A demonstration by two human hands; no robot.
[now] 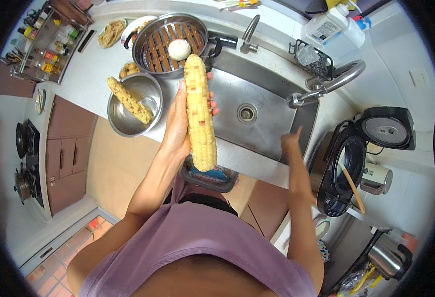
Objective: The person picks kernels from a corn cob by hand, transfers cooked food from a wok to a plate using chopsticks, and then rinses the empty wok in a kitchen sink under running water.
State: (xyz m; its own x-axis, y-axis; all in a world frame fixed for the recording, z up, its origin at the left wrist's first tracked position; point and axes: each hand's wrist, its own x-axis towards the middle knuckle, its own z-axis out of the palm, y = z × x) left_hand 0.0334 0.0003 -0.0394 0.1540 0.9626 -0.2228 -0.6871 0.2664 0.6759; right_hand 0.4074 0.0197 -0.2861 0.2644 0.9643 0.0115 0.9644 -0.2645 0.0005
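My left hand (176,126) is wrapped around an ear of corn (201,115), pale yellow with a few brown kernels, held upright above the counter's front edge. Over the right end of the steel sink (254,100) hangs my right hand (290,143), slightly blurred, with nothing visible in it. A second ear of corn (130,102), with more brown kernels, leans inside a steel bowl (114,118), its upper end past the rim. Behind, a steel steamer pot (141,28) contains a slatted brown rack (160,41) with a white steamed bun (179,49) on it.
A grey bin (226,185) sits below the counter edge before me. To the right, a rice cooker (328,185) has its lid raised and a wooden-handled utensil (352,185) sticking out. A faucet (336,80) arches over the sink. Food plates (112,33) stand at the back left.
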